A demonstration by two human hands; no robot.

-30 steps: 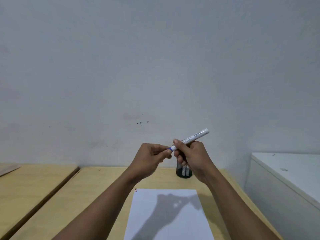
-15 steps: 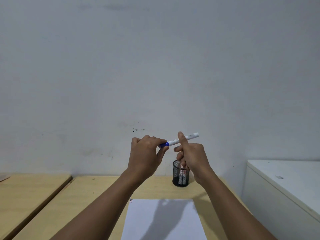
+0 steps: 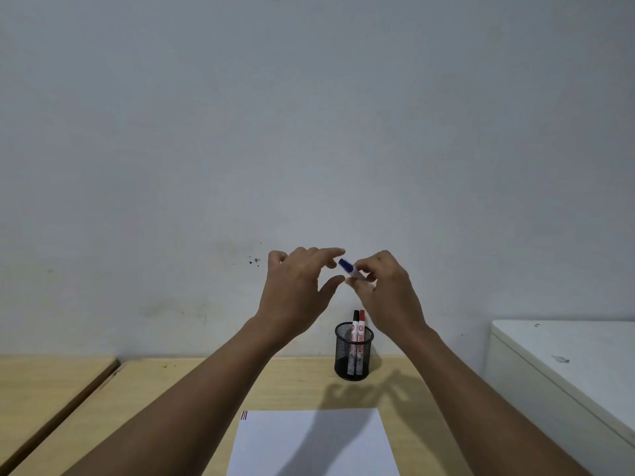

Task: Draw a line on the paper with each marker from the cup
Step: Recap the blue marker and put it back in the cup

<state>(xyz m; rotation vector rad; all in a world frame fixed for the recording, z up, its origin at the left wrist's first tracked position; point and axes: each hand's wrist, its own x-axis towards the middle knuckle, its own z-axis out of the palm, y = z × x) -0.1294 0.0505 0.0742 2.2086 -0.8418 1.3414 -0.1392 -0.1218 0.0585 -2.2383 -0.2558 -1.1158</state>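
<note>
Both hands are raised in front of the wall, above the cup. My right hand (image 3: 388, 290) grips a blue-capped marker (image 3: 347, 266); only its blue end and a bit of white barrel show, pointing up-left. My left hand (image 3: 295, 290) is right beside it, thumb and fingers spread apart, not touching the marker. A black mesh cup (image 3: 354, 355) stands on the wooden table (image 3: 292, 383) and holds a black marker (image 3: 355, 326) and a red marker (image 3: 361, 326). The white paper (image 3: 309, 444) lies at the near edge, with short lines at its top-left corner (image 3: 244, 415).
A white cabinet (image 3: 567, 365) stands to the right of the table. A second wooden surface (image 3: 44, 383) adjoins on the left, across a dark gap. The plain wall (image 3: 309, 132) rises just behind the cup.
My left hand let go of the blue end and spread its fingers. The marker turned in my right hand, its long barrel no longer sticking out to the right. The view tilted up.
</note>
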